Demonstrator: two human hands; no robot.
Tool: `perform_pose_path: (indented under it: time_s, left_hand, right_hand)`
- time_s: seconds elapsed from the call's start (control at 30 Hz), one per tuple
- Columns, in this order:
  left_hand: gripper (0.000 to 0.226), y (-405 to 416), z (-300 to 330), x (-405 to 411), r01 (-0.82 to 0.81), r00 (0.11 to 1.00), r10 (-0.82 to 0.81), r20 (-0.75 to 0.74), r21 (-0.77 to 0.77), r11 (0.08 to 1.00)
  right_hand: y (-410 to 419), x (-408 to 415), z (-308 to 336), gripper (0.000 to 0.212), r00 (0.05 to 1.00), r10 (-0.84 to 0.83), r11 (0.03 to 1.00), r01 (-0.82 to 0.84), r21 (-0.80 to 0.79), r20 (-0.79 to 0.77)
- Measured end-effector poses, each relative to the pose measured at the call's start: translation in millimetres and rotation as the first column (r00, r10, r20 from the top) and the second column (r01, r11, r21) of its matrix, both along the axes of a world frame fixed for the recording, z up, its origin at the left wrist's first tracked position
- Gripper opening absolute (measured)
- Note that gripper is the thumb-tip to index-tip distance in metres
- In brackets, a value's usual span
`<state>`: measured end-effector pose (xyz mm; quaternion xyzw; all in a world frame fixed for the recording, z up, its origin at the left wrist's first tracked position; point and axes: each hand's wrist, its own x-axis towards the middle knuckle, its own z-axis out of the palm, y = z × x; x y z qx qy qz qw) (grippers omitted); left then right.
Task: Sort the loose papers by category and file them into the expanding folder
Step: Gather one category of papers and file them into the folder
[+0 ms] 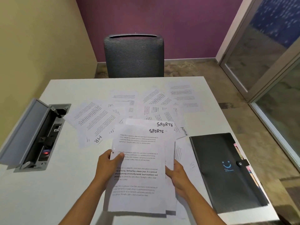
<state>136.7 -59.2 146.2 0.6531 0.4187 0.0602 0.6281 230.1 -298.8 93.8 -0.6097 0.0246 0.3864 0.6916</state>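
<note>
Two bare forearms are showing over the near edge of the tabletop [48, 200], with no sleeve, watch or bracelet covering either one. The left hand [108, 166] and the right hand [177, 176] are both showing ungloved, with no rings on the visible fingers.

White table [65, 184], white papers [100, 117] with black print and black handwritten labels. Folder [217, 168] black, small blue smiley logo (pink and tan tab edges along its right side). Chair [134, 56] grey, fine ribbed weave. Back wall [154, 21] purple, side wall [40, 38] beige.
</note>
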Motion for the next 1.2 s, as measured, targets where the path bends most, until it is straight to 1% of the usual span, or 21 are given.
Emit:
perform_pose_path:
  time_s: [0.07, 0.13, 0.2, 0.27, 0.3, 0.4, 0.47, 0.53, 0.6, 0.7, 0.77, 0.8, 0.87, 0.93, 0.97, 1.0, 1.1, 1.13, 1.2]
  left_hand:
    - [0.012, -2, -3, -2, 0.003, 1.000, -0.004, -0.019, -0.039, 0.999]
    - [0.018, -3, -7, -4, 0.021, 0.999, -0.025, -0.024, -0.159, 0.987]
    - [0.029, -5, -10, -7, 0.012, 1.000, -0.015, -0.006, -0.300, 0.954]
    - [0.041, -8, -14, -10, -0.024, 1.000, 0.018, -0.020, -0.340, 0.940]
    - [0.039, -10, -14, -10, -0.039, 0.999, 0.034, -0.021, -0.318, 0.947]
    - [0.023, -17, -11, -11, -0.081, 0.996, 0.084, -0.002, -0.263, 0.961]
    - [0.018, -21, -7, -11, -0.069, 0.996, 0.079, 0.030, -0.250, 0.966]
    - [0.016, -24, -7, -12, -0.046, 0.997, 0.058, 0.046, -0.236, 0.971]
    - [0.016, -23, -13, -13, -0.033, 0.999, 0.040, 0.034, -0.185, 0.982]
    - [0.022, -21, -25, -13, -0.030, 1.000, 0.031, 0.007, -0.085, 0.996]
    - [0.030, -22, -30, -12, -0.035, 0.999, 0.036, 0.000, -0.055, 0.998]
    - [0.036, -23, -31, -11, -0.027, 1.000, 0.027, 0.000, -0.031, 0.999]
    - [0.050, -26, -30, -10, -0.012, 1.000, 0.012, 0.006, -0.003, 1.000]
    - [0.064, -26, -29, -9, -0.019, 0.999, 0.019, 0.028, -0.014, 1.000]
    - [0.067, -25, -30, -9, -0.027, 0.999, 0.028, 0.035, -0.029, 0.999]
    - [0.064, -22, -30, -8, -0.037, 0.999, 0.038, 0.035, -0.044, 0.998]
    - [0.030, -14, -32, -8, -0.048, 0.998, 0.050, 0.025, -0.064, 0.997]
    - [0.023, -11, -31, -8, -0.046, 0.998, 0.048, 0.028, -0.066, 0.997]
    - [0.017, -7, -28, -8, -0.043, 0.998, 0.045, 0.046, -0.056, 0.998]
  right_hand:
    - [-1, -3, 0, 0.044, 0.999, 0.038, 0.999, -0.038, -0.004, -0.008]
    - [-2, -5, -1, 0.045, 0.998, 0.067, 0.997, -0.067, -0.025, 0.003]
    - [-1, -7, -1, 0.044, 0.996, 0.084, 0.996, -0.084, -0.034, -0.001]
    - [0, -8, 0, 0.040, 0.996, 0.090, 0.995, -0.090, -0.037, -0.019]
    - [0, -9, -1, 0.037, 0.996, 0.086, 0.995, -0.087, -0.037, -0.030]
    - [-1, -9, -2, 0.030, 0.996, 0.072, 0.996, -0.075, -0.053, -0.056]
    - [-1, -8, -3, 0.026, 0.995, 0.069, 0.993, -0.074, -0.087, -0.067]
    - [-2, -8, -4, 0.028, 0.993, 0.074, 0.989, -0.085, -0.121, -0.088]
    - [0, -8, -5, 0.037, 0.989, 0.082, 0.980, -0.102, -0.168, -0.124]
    - [6, -6, -7, 0.052, 0.980, 0.069, 0.974, -0.106, -0.198, -0.185]
    - [8, -5, -8, 0.053, 0.980, 0.073, 0.978, -0.107, -0.178, -0.186]
    - [8, -6, -4, 0.047, 0.982, 0.083, 0.980, -0.112, -0.166, -0.167]
    - [8, -8, -2, 0.030, 0.992, 0.100, 0.985, -0.110, -0.134, -0.078]
    - [6, -7, -4, 0.034, 0.994, 0.108, 0.985, -0.104, -0.135, 0.022]
    - [6, -7, -6, 0.037, 0.992, 0.113, 0.985, -0.105, -0.139, 0.049]
    - [6, -7, -7, 0.037, 0.992, 0.107, 0.985, -0.097, -0.145, 0.063]
    - [6, -5, -9, 0.031, 0.993, 0.080, 0.985, -0.065, -0.161, 0.089]
    - [7, -4, -9, 0.030, 0.993, 0.073, 0.985, -0.057, -0.161, 0.096]
    - [8, -2, -6, 0.030, 0.993, 0.064, 0.987, -0.047, -0.153, 0.104]
